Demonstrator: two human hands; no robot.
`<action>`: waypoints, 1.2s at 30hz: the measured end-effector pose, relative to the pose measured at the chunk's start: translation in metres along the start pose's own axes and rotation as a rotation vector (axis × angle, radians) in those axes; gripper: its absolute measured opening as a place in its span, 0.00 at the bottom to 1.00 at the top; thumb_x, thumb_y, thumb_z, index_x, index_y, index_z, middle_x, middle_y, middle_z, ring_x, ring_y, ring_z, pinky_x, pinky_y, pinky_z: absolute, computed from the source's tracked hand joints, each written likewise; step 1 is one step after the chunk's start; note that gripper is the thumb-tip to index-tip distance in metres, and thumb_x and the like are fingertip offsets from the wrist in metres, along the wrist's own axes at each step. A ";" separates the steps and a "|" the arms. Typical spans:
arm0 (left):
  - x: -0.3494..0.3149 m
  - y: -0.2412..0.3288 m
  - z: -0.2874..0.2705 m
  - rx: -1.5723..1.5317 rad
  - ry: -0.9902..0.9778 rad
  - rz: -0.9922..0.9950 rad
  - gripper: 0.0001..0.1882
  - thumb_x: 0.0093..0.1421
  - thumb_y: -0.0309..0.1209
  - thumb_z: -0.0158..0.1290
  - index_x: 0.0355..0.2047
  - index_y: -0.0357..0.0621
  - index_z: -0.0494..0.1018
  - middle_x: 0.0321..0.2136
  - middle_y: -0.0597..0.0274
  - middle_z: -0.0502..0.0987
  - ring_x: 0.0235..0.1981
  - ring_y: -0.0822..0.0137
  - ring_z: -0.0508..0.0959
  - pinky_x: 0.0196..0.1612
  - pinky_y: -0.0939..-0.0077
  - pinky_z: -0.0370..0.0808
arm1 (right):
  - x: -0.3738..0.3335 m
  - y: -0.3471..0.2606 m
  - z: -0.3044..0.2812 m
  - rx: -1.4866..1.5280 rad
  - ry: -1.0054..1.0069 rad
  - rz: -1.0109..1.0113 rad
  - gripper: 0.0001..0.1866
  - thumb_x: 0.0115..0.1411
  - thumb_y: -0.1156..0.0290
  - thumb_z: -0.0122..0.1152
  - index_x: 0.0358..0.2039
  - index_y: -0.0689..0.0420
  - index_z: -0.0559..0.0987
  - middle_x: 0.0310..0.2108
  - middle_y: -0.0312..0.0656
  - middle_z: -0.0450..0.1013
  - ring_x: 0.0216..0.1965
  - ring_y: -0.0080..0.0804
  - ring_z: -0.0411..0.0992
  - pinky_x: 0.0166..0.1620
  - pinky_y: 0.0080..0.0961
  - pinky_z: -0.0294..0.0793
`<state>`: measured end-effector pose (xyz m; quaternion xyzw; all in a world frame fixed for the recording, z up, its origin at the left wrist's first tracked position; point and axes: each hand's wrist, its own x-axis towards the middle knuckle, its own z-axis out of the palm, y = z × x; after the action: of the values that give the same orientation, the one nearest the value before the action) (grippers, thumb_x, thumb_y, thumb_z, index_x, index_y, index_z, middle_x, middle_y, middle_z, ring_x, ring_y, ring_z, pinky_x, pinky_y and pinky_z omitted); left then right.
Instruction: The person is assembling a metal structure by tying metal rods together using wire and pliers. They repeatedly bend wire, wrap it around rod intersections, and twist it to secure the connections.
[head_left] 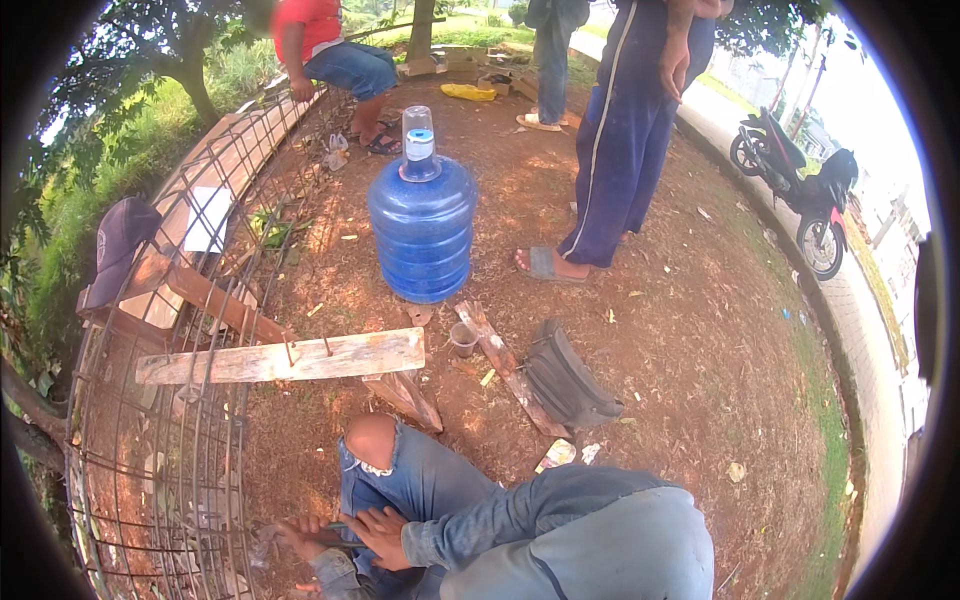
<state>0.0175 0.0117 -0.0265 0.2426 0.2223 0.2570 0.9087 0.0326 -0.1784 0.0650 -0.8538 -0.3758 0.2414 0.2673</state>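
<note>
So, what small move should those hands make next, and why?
Perhaps ease the left hand slightly toward the metal cage, since it is the hand nearer those bars. The right hand seems to grip the slim dark object between the two hands, so it could probably steady that meanwhile. What exactly the object is, I can't tell.

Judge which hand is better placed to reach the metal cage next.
Probably the left hand: it is right by the near side of the metal cage. The right hand is farther from those bars, against the blue jeans.
</note>
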 end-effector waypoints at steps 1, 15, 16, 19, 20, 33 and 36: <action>-0.005 -0.004 0.016 0.024 0.114 0.013 0.23 0.60 0.55 0.51 0.22 0.53 0.60 0.12 0.73 0.56 0.15 0.75 0.61 0.18 0.77 0.62 | 0.004 0.009 0.019 -0.022 0.058 -0.007 0.47 0.47 0.64 0.65 0.63 0.64 0.52 0.52 0.56 0.61 0.52 0.50 0.64 0.52 0.47 0.63; -0.008 0.008 0.043 0.444 0.395 0.020 0.24 0.53 0.55 0.60 0.28 0.51 0.65 0.14 0.72 0.55 0.14 0.71 0.60 0.19 0.69 0.66 | 0.023 0.015 0.028 0.174 -0.031 -0.032 0.38 0.45 0.70 0.60 0.56 0.69 0.58 0.49 0.58 0.66 0.49 0.54 0.69 0.47 0.45 0.71; -0.008 0.008 0.044 0.472 0.417 0.035 0.24 0.52 0.55 0.60 0.27 0.50 0.64 0.14 0.72 0.55 0.14 0.71 0.61 0.19 0.69 0.67 | 0.015 0.010 0.028 0.149 0.071 -0.049 0.38 0.46 0.70 0.59 0.57 0.69 0.58 0.51 0.57 0.65 0.52 0.54 0.67 0.48 0.45 0.70; 0.001 0.006 0.038 0.482 0.398 0.034 0.26 0.50 0.55 0.62 0.26 0.49 0.64 0.13 0.69 0.57 0.15 0.70 0.63 0.20 0.66 0.69 | 0.014 0.003 0.042 -0.046 0.195 -0.039 0.39 0.45 0.71 0.59 0.58 0.70 0.58 0.50 0.57 0.65 0.53 0.54 0.66 0.49 0.44 0.70; 0.002 0.004 0.039 0.488 0.412 0.035 0.26 0.50 0.55 0.62 0.26 0.48 0.64 0.13 0.69 0.57 0.15 0.69 0.63 0.20 0.66 0.69 | 0.019 0.006 0.050 -0.077 0.253 -0.030 0.38 0.45 0.71 0.60 0.57 0.70 0.59 0.49 0.57 0.66 0.51 0.54 0.68 0.48 0.44 0.71; -0.033 0.004 0.013 0.366 0.171 0.017 0.27 0.54 0.59 0.56 0.31 0.48 0.66 0.22 0.64 0.68 0.23 0.65 0.69 0.26 0.66 0.72 | 0.037 0.015 0.047 0.305 -0.071 -0.027 0.23 0.50 0.72 0.58 0.47 0.65 0.68 0.35 0.61 0.73 0.41 0.57 0.73 0.43 0.45 0.72; -0.041 0.007 0.003 0.421 0.132 0.028 0.25 0.57 0.57 0.54 0.35 0.48 0.67 0.24 0.65 0.69 0.24 0.67 0.71 0.27 0.69 0.71 | 0.053 0.029 0.066 0.409 -0.086 -0.102 0.19 0.51 0.70 0.58 0.44 0.62 0.72 0.31 0.59 0.73 0.35 0.55 0.73 0.38 0.43 0.72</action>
<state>-0.0149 -0.0076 -0.0086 0.4128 0.3268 0.2330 0.8176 0.0389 -0.1361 -0.0135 -0.7506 -0.3729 0.3351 0.4304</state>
